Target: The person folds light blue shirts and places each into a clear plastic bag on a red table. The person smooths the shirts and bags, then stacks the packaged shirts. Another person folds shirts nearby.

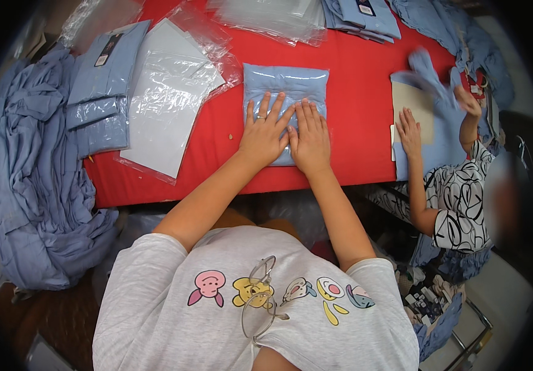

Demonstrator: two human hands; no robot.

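Note:
A folded blue garment in a clear plastic bag [285,77] lies flat on the red-covered table [359,123], near its front edge. Both my hands press on its top, side by side and nearly touching. My left hand [265,135] has its fingers spread and wears a ring. Next to it my right hand [310,137] rests flat, its fingers fairly close together and stretched out. Neither hand grips anything. My palms and fingers hide the middle and part of the lower half of the bag.
On the left lie bagged blue garments [102,93], white sheets in clear bags [164,105] and a heap of blue cloth [31,167]. Clear bags [272,18] and folded garments [362,21] sit at the back. At right, a co-worker's hand [409,133] rests on a blue garment with a beige board [418,102].

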